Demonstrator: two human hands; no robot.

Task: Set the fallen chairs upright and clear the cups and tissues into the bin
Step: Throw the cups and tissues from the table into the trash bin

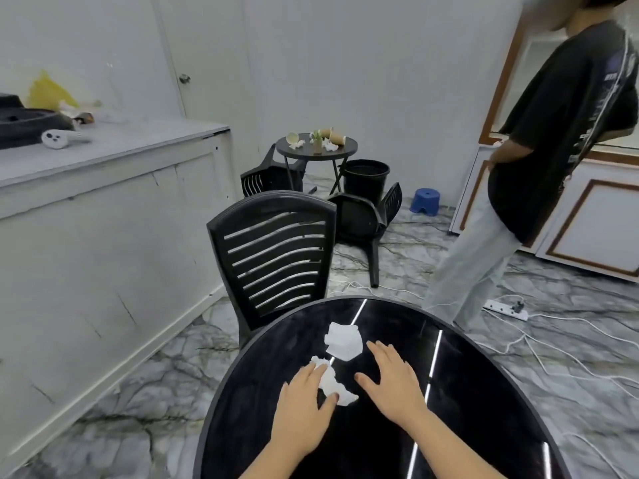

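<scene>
We leaned over a glossy black round table (276, 426). Beyond its far edge stood 1 upright slatted black plastic chair (276, 250); farther past it, 2 fallen chairs (366, 219) lay beside a smaller round table (316, 153) carrying tipped paper cups (337, 135) and wads, with a black bin (367, 174) next to it. On the glossy top lay 2 crumpled white tissues (344, 340). Our left hand (304, 402) pinched the nearer tissue (333, 385); our right hand (390, 378) lay flat, fingers spread wide, just beside both.
</scene>
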